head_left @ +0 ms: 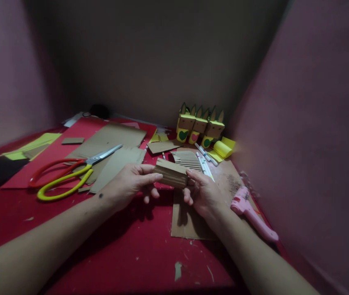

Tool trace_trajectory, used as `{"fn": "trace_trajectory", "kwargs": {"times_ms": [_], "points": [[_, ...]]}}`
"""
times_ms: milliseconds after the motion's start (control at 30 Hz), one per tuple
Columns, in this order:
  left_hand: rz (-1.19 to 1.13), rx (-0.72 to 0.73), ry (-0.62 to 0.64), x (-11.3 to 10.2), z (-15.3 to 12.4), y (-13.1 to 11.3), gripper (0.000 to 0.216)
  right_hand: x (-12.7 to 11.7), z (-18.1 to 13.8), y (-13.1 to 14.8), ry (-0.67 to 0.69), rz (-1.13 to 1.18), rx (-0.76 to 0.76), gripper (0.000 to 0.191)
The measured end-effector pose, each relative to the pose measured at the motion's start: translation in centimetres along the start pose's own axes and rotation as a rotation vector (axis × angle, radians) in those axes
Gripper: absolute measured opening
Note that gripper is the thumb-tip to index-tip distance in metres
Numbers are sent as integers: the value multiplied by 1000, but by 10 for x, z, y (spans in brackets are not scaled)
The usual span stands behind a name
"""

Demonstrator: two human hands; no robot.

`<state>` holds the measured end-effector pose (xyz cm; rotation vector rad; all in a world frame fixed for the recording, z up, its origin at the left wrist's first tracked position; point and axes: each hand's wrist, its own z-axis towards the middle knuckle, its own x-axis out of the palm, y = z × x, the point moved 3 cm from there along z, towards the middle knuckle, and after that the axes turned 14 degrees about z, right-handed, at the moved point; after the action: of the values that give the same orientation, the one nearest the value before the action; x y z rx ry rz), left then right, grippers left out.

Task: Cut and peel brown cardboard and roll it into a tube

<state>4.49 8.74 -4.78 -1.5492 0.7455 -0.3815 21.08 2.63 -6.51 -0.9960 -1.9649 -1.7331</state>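
Between my two hands, above the red table, is a small folded piece of cardboard, creased lengthwise so that two faces show. My left hand pinches its left end between thumb and forefinger. At the right end, the fingers of my right hand close on it in the same way. Below it lies a flat cardboard sheet, partly in shadow. Just behind is a strip of corrugated cardboard. Large scissors with red and yellow handles rest to the left of my left hand.
A pink glue gun lies right of my right forearm. Several small cardboard figures with pointed ears stand at the back. Near them are white markers and curled yellow paper. Cardboard sheets and red paper cover the left. Walls rise on both sides.
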Motion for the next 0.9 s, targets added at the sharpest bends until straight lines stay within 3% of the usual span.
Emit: {"fn": "trace_trajectory", "kwargs": {"times_ms": [133, 200, 267, 367, 467, 533, 633, 700, 767, 900], "points": [[16, -12, -7, -2, -2, -1, 26, 0, 3, 6, -39, 21, 1, 34], [6, -28, -12, -1, -2, -1, 27, 3, 1, 14, -23, -22, -67, 41], [-16, -38, -12, 0, -3, -2, 28, 5, -9, 28, -15, -128, -244, 36], [-54, -55, -17, 1, -3, -5, 27, -3, -44, 55, -91, -432, -656, 27], [-92, -58, -28, 0, -4, -6, 27, -33, -86, 73, -321, -940, -930, 29], [-118, -46, -25, -1, -3, -5, 27, -60, -105, 76, -451, -1364, -954, 39], [-135, -27, -25, -2, -2, -2, 28, -99, -115, 72, -577, -1748, -729, 48], [-128, -15, -41, -2, -1, -1, 29, -115, -113, 66, -614, -1845, -552, 48], [-119, -10, -58, -2, 0, -2, 29, -123, -109, 61, -647, -1889, -468, 48], [-106, -30, -84, -3, 1, -3, 25, -131, -105, 56, -633, -1893, -612, 51]]}}
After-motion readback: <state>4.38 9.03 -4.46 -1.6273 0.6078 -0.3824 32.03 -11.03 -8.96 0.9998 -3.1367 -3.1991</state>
